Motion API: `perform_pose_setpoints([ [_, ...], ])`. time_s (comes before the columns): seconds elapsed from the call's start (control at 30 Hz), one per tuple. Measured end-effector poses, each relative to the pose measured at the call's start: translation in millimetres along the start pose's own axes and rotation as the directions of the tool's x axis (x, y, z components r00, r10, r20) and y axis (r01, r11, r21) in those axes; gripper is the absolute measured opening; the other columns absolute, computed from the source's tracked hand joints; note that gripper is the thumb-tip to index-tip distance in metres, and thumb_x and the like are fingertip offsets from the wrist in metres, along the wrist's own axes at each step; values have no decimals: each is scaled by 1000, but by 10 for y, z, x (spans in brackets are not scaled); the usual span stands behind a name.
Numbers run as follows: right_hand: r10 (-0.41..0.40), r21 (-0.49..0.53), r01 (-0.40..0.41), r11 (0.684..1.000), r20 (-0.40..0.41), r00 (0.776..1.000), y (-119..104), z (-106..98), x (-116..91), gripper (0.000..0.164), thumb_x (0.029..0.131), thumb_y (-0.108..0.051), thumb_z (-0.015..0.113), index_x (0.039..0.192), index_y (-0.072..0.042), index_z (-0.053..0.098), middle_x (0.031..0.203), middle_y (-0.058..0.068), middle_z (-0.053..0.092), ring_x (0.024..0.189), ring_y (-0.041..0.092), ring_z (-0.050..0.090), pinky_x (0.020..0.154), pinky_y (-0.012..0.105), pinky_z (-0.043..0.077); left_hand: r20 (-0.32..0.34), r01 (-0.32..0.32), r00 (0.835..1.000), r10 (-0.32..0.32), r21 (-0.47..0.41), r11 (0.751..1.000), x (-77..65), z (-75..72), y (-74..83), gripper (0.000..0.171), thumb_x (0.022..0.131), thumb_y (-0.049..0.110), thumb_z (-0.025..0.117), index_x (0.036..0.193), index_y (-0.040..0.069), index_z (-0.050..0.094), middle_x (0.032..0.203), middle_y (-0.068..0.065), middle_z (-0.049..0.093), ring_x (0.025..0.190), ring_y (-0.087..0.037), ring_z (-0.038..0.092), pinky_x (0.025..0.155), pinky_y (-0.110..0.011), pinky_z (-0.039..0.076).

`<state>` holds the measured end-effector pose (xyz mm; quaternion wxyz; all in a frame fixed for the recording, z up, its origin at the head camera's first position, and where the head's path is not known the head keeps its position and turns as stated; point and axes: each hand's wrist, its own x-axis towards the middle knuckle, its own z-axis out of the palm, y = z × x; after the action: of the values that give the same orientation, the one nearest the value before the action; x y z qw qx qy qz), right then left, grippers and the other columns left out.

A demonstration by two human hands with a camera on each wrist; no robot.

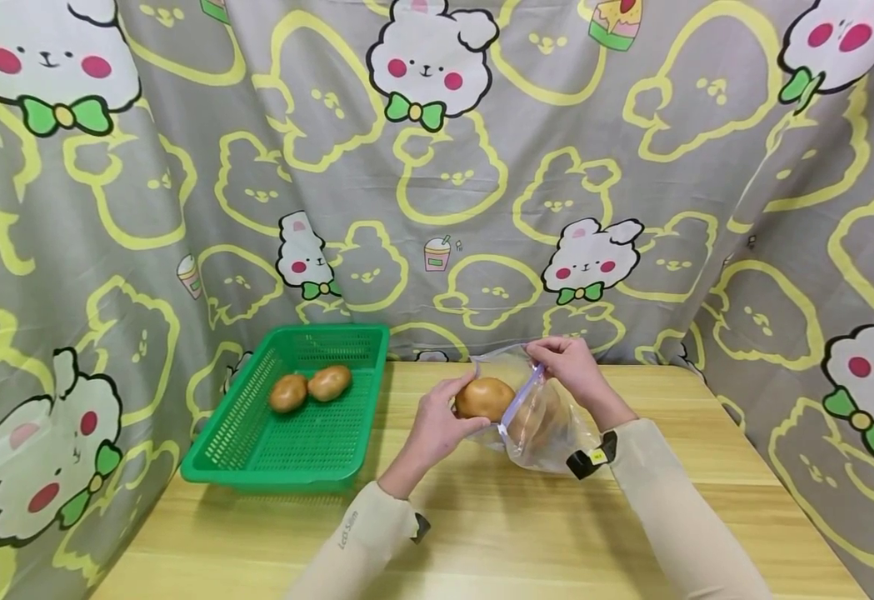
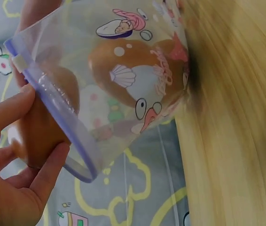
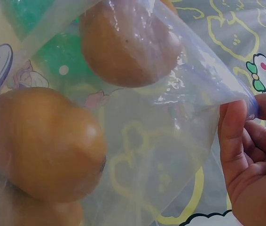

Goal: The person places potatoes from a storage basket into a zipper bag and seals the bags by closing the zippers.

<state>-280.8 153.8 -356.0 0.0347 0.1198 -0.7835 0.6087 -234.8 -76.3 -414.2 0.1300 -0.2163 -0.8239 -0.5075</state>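
Note:
My left hand (image 1: pixel 440 425) grips a smooth brown potato (image 1: pixel 485 398) at the mouth of a clear zip bag (image 1: pixel 567 437). In the left wrist view, the front part of this potato lies inside the mouth, behind the purple zip strip (image 2: pixel 60 110). My right hand (image 1: pixel 573 367) pinches the bag's upper rim between thumb and finger, holding the mouth apart. Through the clear film, the right wrist view shows a potato (image 3: pixel 46 146) lower in the bag, with part of another brown one (image 3: pixel 39 212) beneath it. Cartoon prints partly cover the bag's contents.
A green plastic basket (image 1: pixel 365 417) stands on the wooden table (image 1: pixel 496 542) to the left, with two potatoes (image 1: pixel 309 389) in it. Behind the table hangs a grey patterned curtain (image 1: pixel 437 158), which also runs along both sides.

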Motion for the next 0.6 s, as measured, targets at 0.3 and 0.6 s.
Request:
perform_pose_setpoints([
  [0.3, -32, 10, 32, 999, -12, 999, 61, -6, 41, 30, 92, -14, 62, 101, 14, 65, 73, 11, 62, 56, 7, 53, 53, 21, 49, 15, 2, 1000, 0, -84, 996, 6, 36, 9, 53, 78, -2, 74, 128, -2, 56, 129, -13, 54, 115, -28, 55, 78, -22, 51],
  [0.6, -24, 39, 24, 999, -10, 1000, 39, -13, 44, 30, 93, -12, 62, 101, 16, 65, 71, 11, 61, 54, 7, 52, 52, 21, 48, -26, 15, 1000, -16, -49, 999, 30, 35, 2, 29, 82, -3, 70, 111, 1, 68, 120, -11, 59, 111, -26, 57, 74, -21, 52],
])
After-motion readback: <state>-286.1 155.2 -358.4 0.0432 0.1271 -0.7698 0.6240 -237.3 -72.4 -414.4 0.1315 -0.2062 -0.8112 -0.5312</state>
